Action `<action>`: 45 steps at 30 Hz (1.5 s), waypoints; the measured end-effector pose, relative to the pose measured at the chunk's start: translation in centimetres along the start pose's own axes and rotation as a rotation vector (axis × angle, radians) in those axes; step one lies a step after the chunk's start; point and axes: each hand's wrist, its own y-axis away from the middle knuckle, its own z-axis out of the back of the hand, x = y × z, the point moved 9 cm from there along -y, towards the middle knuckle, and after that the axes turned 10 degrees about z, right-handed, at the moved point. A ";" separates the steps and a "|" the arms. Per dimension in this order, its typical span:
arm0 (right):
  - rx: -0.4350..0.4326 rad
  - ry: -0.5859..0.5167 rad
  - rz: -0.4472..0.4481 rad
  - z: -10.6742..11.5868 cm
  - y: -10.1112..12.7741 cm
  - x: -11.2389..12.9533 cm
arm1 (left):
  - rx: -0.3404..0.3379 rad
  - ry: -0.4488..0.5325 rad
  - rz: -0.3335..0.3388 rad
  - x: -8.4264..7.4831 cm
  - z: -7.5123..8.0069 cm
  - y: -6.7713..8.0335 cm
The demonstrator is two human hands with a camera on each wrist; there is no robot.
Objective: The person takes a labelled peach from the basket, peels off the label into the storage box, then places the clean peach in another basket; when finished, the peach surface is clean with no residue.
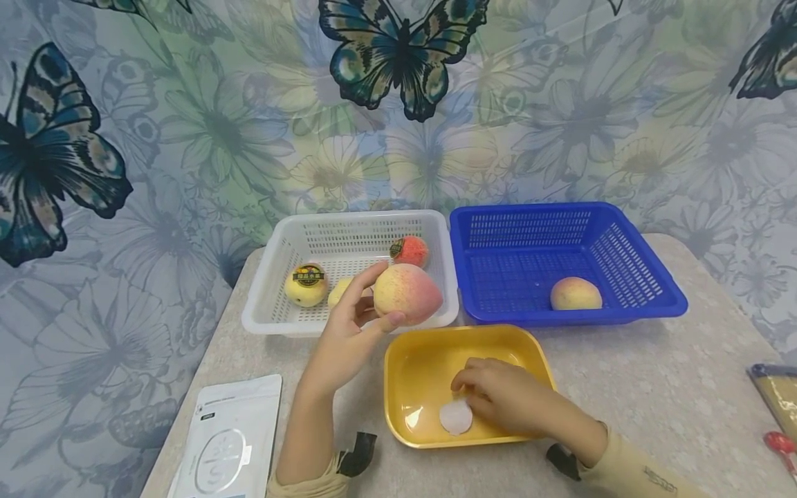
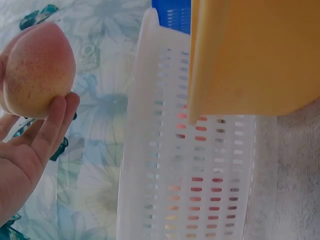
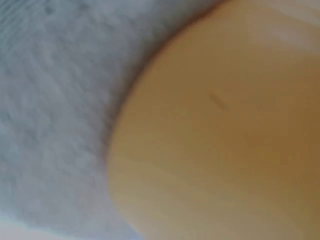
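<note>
Under right hand [image 1: 507,398], half-hidden white disc [image 1: 456,417]

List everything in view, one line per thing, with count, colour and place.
peach: 1, yellow-pink, held up in the left hand, in front of the white basket
white basket: 1, white, back left of the table
fruit in the white basket: 3, two yellow, one red; two carry stickers
blue basket: 1, blue, back right
peach in the blue basket: 1, yellow-pink
yellow tray: 1, yellow, front centre
white disc: 1, white, in the yellow tray, at the right hand's fingers
white pouch: 1, white, front left
packet: 1, yellowish, right edge, cut off
red thing: 1, right edge, unclear
left hand: holds the peach
right hand: in the yellow tray, fingers curled at the white disc
</note>
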 end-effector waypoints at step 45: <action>-0.544 0.064 -0.547 15.0 16.2 -22.0 | 0.161 -0.434 -0.074 -5.1 -11.4 -6.5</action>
